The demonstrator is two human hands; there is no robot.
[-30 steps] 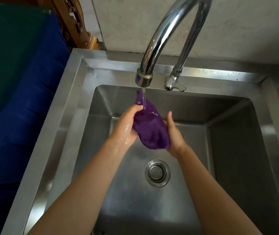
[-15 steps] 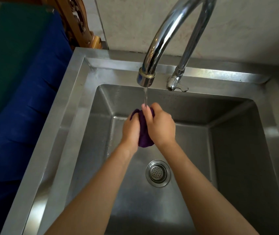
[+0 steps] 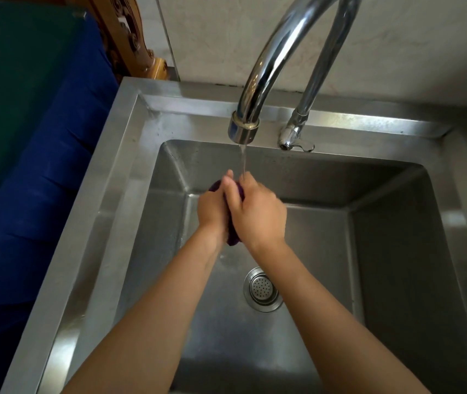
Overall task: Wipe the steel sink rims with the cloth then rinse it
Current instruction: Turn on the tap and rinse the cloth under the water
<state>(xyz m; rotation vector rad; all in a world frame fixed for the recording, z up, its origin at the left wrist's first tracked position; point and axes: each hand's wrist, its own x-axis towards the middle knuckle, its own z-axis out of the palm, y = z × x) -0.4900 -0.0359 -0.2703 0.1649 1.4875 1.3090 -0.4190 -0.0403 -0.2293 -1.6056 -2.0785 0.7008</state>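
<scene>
A purple cloth [image 3: 232, 238] is bunched between both my hands over the steel sink [image 3: 130, 155], just under the running chrome tap [image 3: 243, 129]. My left hand [image 3: 212, 207] grips the cloth from the left. My right hand [image 3: 257, 213] wraps over it from the right and covers most of it. Only small purple patches show, at the top near my fingertips and below my palms. A thin stream of water falls onto my right fingers.
The drain strainer [image 3: 263, 288] sits in the basin floor below my wrists. The tap lever [image 3: 297, 142] stands on the back rim. A blue and green fabric surface [image 3: 27, 137] lies to the left of the sink, with carved wood [image 3: 130, 46] behind it.
The cloth was spread open between my hands a second ago. Both hands have closed together around it and squeeze it into a tight bundle under the stream.
</scene>
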